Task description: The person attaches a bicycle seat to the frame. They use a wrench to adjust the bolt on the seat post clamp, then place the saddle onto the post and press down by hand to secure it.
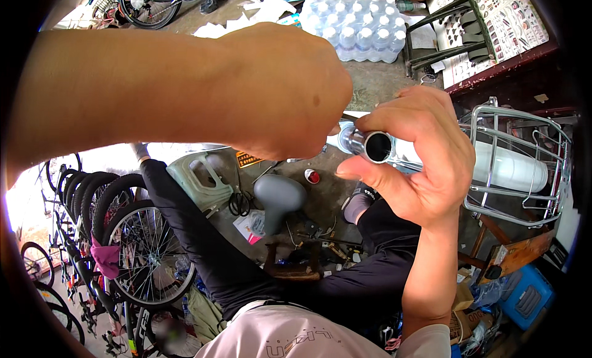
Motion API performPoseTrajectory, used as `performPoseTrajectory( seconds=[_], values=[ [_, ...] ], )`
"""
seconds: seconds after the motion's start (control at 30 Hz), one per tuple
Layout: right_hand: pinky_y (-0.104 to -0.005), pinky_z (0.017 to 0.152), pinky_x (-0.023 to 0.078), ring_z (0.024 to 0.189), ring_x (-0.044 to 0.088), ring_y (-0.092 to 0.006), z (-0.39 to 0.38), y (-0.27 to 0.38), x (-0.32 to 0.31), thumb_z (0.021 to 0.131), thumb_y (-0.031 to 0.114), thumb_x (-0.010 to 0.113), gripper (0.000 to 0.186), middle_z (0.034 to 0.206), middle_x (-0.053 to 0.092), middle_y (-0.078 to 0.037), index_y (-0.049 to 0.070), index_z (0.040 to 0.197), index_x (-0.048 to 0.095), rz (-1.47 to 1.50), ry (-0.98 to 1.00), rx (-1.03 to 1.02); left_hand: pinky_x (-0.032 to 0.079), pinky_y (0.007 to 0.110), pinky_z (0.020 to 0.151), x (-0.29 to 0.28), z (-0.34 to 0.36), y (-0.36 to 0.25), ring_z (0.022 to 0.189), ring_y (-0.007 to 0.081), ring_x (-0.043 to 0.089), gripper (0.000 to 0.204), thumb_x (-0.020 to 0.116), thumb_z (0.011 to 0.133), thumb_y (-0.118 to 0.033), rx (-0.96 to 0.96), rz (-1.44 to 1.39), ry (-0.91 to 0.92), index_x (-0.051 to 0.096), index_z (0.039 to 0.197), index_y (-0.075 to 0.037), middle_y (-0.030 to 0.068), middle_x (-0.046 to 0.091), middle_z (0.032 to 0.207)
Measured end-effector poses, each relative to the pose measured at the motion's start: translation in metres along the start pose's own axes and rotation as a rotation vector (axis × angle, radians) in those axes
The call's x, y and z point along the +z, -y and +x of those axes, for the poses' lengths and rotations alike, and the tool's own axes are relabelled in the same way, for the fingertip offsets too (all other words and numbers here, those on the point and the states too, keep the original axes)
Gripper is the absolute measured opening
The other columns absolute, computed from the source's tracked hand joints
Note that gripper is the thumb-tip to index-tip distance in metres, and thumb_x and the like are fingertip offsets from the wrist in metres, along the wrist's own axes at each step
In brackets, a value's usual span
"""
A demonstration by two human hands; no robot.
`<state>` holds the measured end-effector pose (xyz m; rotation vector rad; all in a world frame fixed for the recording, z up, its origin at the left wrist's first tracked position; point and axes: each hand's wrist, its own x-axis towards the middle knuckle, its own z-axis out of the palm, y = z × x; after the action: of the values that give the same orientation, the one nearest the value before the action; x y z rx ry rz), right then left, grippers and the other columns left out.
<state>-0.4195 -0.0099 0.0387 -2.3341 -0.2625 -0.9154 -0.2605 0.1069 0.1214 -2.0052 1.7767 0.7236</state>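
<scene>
My left arm reaches across from the left, and my left hand (pixel 296 90) is closed in a fist with its fingers turned away. What it grips is hidden. A thin dark piece (pixel 349 117) shows between the two hands. My right hand (pixel 425 148) curls around a shiny metal tube (pixel 377 147), thumb below and fingers above. The tube's round open end faces me and looks dark inside. It seems joined to a white bicycle frame, whose thick white tube (pixel 512 167) runs off to the right beyond my wrist.
A silver wire rack (pixel 518 164) surrounds the white tube. On the floor lie a grey bicycle saddle (pixel 279 194), a pale green plastic stool (pixel 200 179) and scattered tools. Bicycles with a large wheel (pixel 148 253) crowd the left. Packed water bottles (pixel 354 25) stand ahead; a blue case (pixel 527 296) lies lower right.
</scene>
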Motion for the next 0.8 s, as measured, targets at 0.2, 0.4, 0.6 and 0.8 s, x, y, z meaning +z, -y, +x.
performPoseTrajectory(
  seconds=[0.2, 0.4, 0.6, 0.8],
  values=[
    [-0.0437, 0.081, 0.051, 0.076, 0.064, -0.0271, -0.004, -0.001, 0.002, 0.07, 0.041, 0.088, 0.049, 0.084, 0.071, -0.005, 0.004, 0.096, 0.069, 0.03, 0.01, -0.006, 0.052, 0.049, 0.062, 0.004, -0.005, 0.004, 0.064, 0.0419, 0.065, 0.041, 0.065, 0.093, -0.034, 0.001, 0.002, 0.004, 0.071, 0.068, -0.001, 0.0216, 0.064, 0.064],
    [-0.0386, 0.077, 0.05, 0.074, 0.063, -0.025, -0.002, -0.003, 0.0, 0.069, 0.039, 0.089, 0.049, 0.085, 0.071, -0.004, 0.004, 0.097, 0.069, 0.029, 0.011, -0.03, 0.049, 0.05, 0.06, 0.03, -0.003, 0.021, 0.062, 0.0416, 0.062, 0.043, 0.063, 0.094, -0.035, 0.145, -0.045, -0.152, 0.068, 0.066, -0.003, 0.0194, 0.062, 0.061],
    [-0.0334, 0.07, 0.048, 0.074, 0.063, -0.0228, 0.003, -0.002, 0.003, 0.07, 0.029, 0.089, 0.038, 0.084, 0.07, -0.006, 0.004, 0.091, 0.07, 0.073, 0.004, 0.018, 0.048, 0.05, 0.061, 0.082, 0.018, 0.055, 0.065, 0.039, 0.063, 0.037, 0.061, 0.096, -0.036, 0.272, -0.177, -0.273, 0.067, 0.075, -0.006, 0.0164, 0.061, 0.063],
    [-0.0306, 0.063, 0.044, 0.07, 0.062, -0.0169, -0.008, -0.017, 0.005, 0.097, 0.043, 0.066, 0.042, 0.075, 0.065, -0.008, 0.002, 0.089, 0.072, 0.635, -0.083, 0.237, 0.047, 0.05, 0.061, 0.1, 0.026, 0.053, 0.063, 0.0378, 0.062, 0.039, 0.059, 0.098, -0.038, 0.272, -0.194, -0.486, 0.063, 0.076, -0.007, 0.0156, 0.06, 0.063]
  ],
)
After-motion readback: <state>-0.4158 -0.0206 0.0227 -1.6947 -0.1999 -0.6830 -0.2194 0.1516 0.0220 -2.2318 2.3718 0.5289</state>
